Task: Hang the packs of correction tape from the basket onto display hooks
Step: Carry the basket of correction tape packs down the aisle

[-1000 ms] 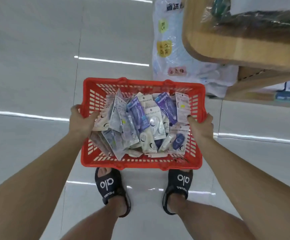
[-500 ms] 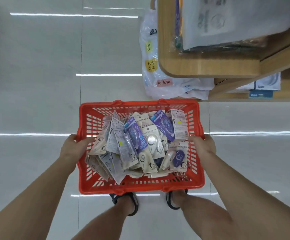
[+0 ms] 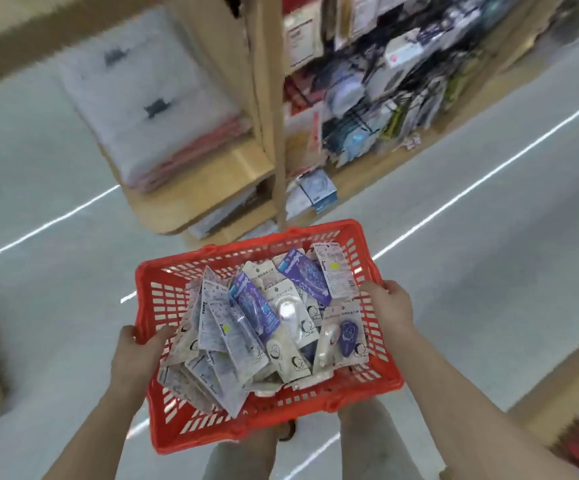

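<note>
Left grip: the left hand [image 3: 135,358] holds the left rim of the basket, thumb curled over the edge to the inside, fingers hidden on the outer wall.
Right grip: the right hand [image 3: 390,308] clasps the right rim, fingers wrapped over the top edge, near the far corner.
Basket: the red basket [image 3: 163,306] hangs in the air between both hands, tilted so that its left near corner sits lower; its slotted walls are bare on the left side.
Packs: the packs of correction tape [image 3: 263,323] lie in a loose heap inside the basket, white and purple cards overlapping; some lean against the right wall, one stands against the far right corner.
Far edge: the basket's far rim lies just short of the corner of the wooden shelf unit [image 3: 267,109], whose upright post stands just beyond the rim.
Display: the hanging goods [image 3: 378,98] fill the right face of the unit, blurred; the hooks cannot be made out.
Shelf left face: the stacked sheets [image 3: 149,109] rest on a lower shelf.
Open room: the pale floor [image 3: 488,254] runs open to the right of the basket and to the left.
Below: the person's legs show under the near rim.
</note>
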Motion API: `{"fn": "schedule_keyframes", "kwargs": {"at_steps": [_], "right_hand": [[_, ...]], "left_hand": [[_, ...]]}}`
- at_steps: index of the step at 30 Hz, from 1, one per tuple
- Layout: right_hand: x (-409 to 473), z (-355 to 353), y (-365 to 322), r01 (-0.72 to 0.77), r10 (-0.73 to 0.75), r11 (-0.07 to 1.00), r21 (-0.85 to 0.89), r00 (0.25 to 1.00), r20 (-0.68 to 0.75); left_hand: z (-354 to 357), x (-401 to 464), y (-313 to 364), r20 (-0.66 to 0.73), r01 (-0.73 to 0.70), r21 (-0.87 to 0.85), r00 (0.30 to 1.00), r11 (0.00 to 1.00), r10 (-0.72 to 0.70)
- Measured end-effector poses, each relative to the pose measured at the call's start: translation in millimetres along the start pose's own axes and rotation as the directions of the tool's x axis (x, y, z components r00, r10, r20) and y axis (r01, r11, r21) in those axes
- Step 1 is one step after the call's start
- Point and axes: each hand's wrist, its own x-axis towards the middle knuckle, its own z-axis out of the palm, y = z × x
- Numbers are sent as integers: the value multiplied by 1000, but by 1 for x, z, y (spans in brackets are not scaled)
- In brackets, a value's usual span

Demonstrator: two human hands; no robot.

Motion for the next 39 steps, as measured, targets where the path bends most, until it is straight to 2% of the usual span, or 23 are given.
{"fn": "schedule_keyframes", "kwargs": {"at_steps": [4,7,11,16,20,22,29,34,39], "right_hand": [[-7,-99,-21,9,2,983,182,998,-59],[1,-172,-33,27,11,961,275,991,-137],[20,-263,-50,24,66,914,406,976,-208],[52,-362,-71,48,134,853,519,942,-307],[79,-424,-96,68,182,818,571,911,-370],[101,-450,-107,70,215,805,589,891,-400],[192,-528,-161,39,345,733,679,839,-420],[259,-596,-205,4,442,669,743,801,-403],[323,-680,-246,36,486,625,780,764,-425]], "left_hand": [[31,-51,88,86,-145,72,987,987,139],[71,-79,150,151,-287,124,951,950,268],[141,-113,233,248,-453,171,879,875,407],[236,-166,329,336,-573,142,795,807,505],[313,-152,396,428,-606,129,748,785,507],[347,-180,435,456,-612,140,738,779,498],[492,-217,576,607,-743,138,586,655,536],[590,-252,684,659,-768,190,562,612,500],[698,-302,782,702,-827,182,488,532,519]]}}
